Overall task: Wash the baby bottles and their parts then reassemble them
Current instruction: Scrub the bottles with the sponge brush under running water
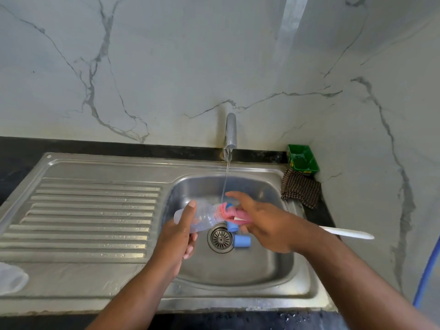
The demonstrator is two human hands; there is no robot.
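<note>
Where it rises behind the counter, wall (190, 55): pale marble with grey veins, filling the upper half of the view.
Counter (19, 148): black, and it frames the sink on every visible side.
Sink (95, 163): stainless steel, set into the counter.
Drainboard (90, 215): ribbed, left of the basin, with wet patches.
Basin (238, 270): on the right, and both hands are over it.
Right hand (264, 222): its fingers are wrapped round the brush near its pink head, and the forefinger reaches out over the neck of the bottle.
Left hand (177, 236): it grips the base end of the bottle, with the thumb lying across the top.
Bottle (204, 214): clear plastic, held nearly level above the drain, with its mouth pointing right.
Brush (226, 211): its pink head is at the bottle's mouth, and its white handle sticks out to the right past the basin's edge.
Cloth (301, 188): brown check, crumpled on the sink's right rim.
Tray (302, 159): green, in the corner just behind the cloth.
Tap (231, 129): chrome, at the back of the basin. A thin stream (226, 177) falls from it toward the bottle's neck.
Strainer (221, 239): round, in the basin floor under the bottle.
Blue caps (242, 241): two, lying just right of the strainer.
</note>
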